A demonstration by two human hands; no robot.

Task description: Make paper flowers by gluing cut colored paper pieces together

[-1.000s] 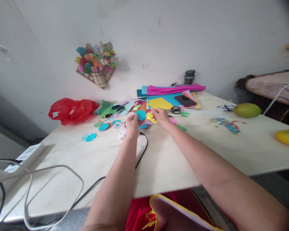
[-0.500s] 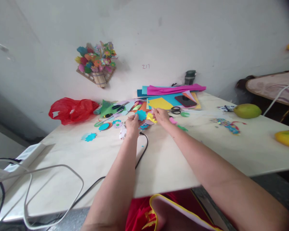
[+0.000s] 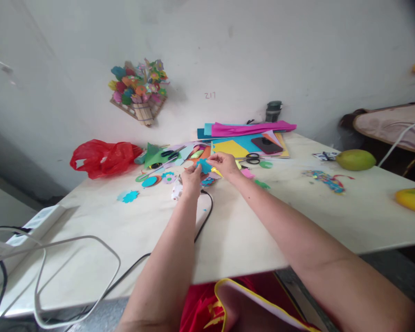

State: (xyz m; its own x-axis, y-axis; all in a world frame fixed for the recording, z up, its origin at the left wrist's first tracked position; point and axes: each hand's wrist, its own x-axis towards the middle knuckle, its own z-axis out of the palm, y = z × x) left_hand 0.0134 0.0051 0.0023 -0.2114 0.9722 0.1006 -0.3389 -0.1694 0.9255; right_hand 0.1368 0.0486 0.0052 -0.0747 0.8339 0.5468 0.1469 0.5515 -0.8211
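My left hand [image 3: 191, 179] pinches a blue scalloped flower cut-out [image 3: 204, 166] by its left edge, holding it above the craft pieces on the table. At the upper right edge of this flower are the fingertips of my right hand [image 3: 223, 163]. They are pressed together, and whatever lies between them is too small or hidden to name. Just below the right hand lies a yellow piece [image 3: 216, 172]. Under the hands I see a stack of blue flower shapes [image 3: 207, 181] and a white spotted item [image 3: 176, 190].
Black-handled scissors [image 3: 252, 158], a phone [image 3: 267, 145] and coloured sheets [image 3: 230, 148] lie beyond the hands. A red plastic bag [image 3: 103, 157] stands left. A black cable [image 3: 207, 216] crosses the front, white cables [image 3: 86, 238] loop left, and a green mango [image 3: 356, 159] rests right.
My right hand has moved left, from above the yellow piece to the edge of the blue flower cut-out. The left hand still holds the flower, shifted very slightly.
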